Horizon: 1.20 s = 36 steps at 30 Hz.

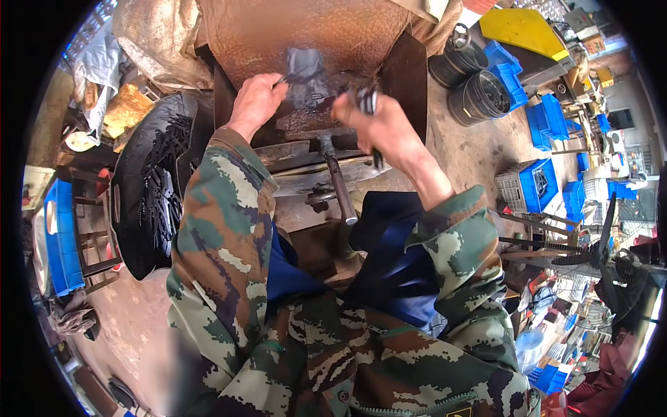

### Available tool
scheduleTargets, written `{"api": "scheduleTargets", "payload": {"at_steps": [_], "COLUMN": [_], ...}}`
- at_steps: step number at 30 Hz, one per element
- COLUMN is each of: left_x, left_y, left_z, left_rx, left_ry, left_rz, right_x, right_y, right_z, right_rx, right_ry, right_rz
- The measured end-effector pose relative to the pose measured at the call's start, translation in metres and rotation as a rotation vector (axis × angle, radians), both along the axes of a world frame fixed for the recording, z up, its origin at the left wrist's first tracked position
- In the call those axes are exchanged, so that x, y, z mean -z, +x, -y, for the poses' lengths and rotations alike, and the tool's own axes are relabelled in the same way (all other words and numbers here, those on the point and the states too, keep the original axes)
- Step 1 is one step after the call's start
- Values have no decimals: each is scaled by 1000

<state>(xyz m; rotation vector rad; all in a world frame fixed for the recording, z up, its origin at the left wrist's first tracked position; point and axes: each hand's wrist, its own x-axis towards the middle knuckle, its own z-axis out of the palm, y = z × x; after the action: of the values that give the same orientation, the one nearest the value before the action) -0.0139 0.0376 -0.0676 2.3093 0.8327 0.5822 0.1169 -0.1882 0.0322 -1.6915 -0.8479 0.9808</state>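
Note:
My left hand (256, 104) is closed in a pinch on a thin dark strip (281, 80) that points toward a shiny grey patch (306, 73) on the work stand. To its right, my right hand (392, 132) is wrapped round a dark tool with a shiny top (366, 101). Motion blur hides the tool's exact kind. Below both hands, a metal bar (338, 182) sticks out from the stand toward me. Behind them rises a brown, rough-surfaced, wet-looking sheet (299, 24).
At my left stands a black tub (128, 201) full of dark metal pieces. Black buckets (479, 97) and blue crates (545, 121) sit on the floor at the right. A black fan (597, 250) stands at the far right, and a blue crate (64, 236) at the far left.

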Motion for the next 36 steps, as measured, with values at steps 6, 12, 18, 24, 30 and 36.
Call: {"api": "scheduleTargets", "payload": {"at_steps": [6,12,18,24,30,36], "left_x": [-68,-75,-41,10,-5,-15], "left_y": [10,6,7,2,2,-1], "left_z": [53,62,27,4,11,19], "left_rx": [163,285,28,286,323,321], "left_ry": [-627,-920,-691,-267,-337,-58], "left_rz": [223,345,190,-32,-28,-89], "right_x": [10,13,15,1,-2,-1], "right_y": [8,7,12,9,24,23], "right_z": [-34,-41,-31,-18,-6,0], "right_rx": [336,258,289,370,406,479], "right_ry": [320,392,413,354,440,454], "right_rz": [-433,-343,-325,-493,-673,-784]}}
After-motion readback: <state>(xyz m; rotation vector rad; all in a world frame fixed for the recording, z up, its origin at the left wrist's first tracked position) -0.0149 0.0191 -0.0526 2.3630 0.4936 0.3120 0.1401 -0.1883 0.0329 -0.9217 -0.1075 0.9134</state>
